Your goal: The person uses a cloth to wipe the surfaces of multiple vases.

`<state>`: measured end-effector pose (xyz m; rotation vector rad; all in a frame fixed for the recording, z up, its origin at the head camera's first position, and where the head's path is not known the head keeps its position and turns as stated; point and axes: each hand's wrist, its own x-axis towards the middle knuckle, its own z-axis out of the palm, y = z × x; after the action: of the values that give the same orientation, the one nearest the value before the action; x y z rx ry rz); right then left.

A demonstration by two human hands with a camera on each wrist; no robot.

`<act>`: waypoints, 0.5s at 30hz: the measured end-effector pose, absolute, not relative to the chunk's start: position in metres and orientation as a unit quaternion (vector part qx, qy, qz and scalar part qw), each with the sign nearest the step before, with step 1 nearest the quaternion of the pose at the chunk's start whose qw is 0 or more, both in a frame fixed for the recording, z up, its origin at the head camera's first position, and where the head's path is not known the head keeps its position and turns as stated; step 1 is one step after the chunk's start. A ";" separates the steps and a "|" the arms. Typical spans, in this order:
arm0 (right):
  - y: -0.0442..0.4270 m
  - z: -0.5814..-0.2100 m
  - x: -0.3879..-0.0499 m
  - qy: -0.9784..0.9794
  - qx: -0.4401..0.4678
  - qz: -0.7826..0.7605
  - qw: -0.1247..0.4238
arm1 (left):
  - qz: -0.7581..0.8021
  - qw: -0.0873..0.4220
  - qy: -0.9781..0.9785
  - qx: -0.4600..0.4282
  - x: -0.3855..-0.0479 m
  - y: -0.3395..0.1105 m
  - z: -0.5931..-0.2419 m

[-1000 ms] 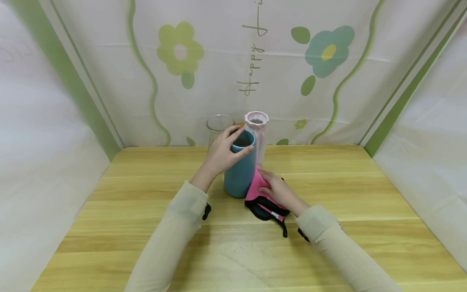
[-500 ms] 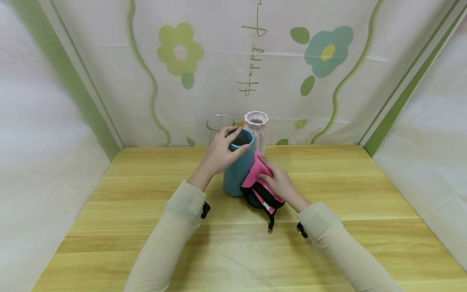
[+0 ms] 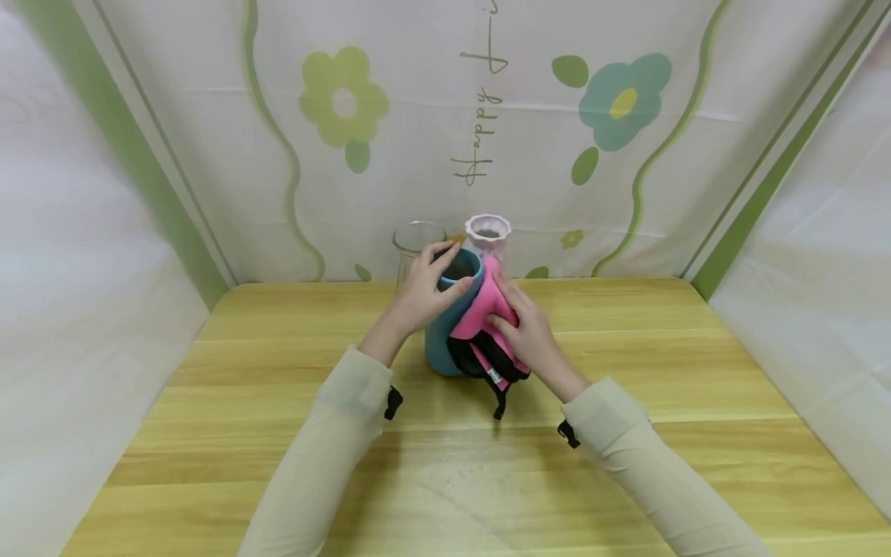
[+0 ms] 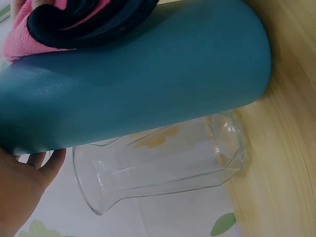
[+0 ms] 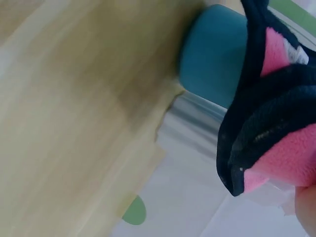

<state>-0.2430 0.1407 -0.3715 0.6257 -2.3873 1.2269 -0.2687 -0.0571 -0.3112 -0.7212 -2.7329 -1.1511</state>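
Head view: left hand [image 3: 420,296] holds the teal vase [image 3: 438,340], spread-fingered, by its rim; right hand [image 3: 534,334] pinches pink cloth [image 3: 479,316] against it. Work seems underway, unfinished.

Pink cloth [image 3: 476,311] — fuzzy, matt; blue vase [image 4: 138,94] — smooth, low-sheen; tabletop [image 3: 209,402] wood-grained, faintly glossy.

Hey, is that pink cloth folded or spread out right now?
Folded, loosely: the pink cloth in the right hand shows its dark edge doubled over in layers, most clearly in the right wrist view.
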 end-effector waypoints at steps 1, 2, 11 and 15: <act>0.141 -0.374 -0.243 -0.852 0.226 0.433 0.187 | -0.376 0.046 -0.895 -0.234 -0.269 -0.057 -0.312; 0.141 -0.376 -0.244 -0.854 0.229 0.429 0.183 | -0.375 0.048 -0.896 -0.232 -0.269 -0.057 -0.313; 0.150 -0.401 -0.244 -0.884 0.235 0.385 0.121 | -0.371 0.058 -0.902 -0.214 -0.270 -0.057 -0.316; 0.156 -0.416 -0.243 -0.910 0.216 0.353 0.027 | -0.367 0.053 -0.906 -0.206 -0.269 -0.055 -0.316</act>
<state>-0.2432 0.1561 -0.4162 0.6679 -2.8098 1.0918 -0.2686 -0.0550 -0.3162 -0.6247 -2.7522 -1.1167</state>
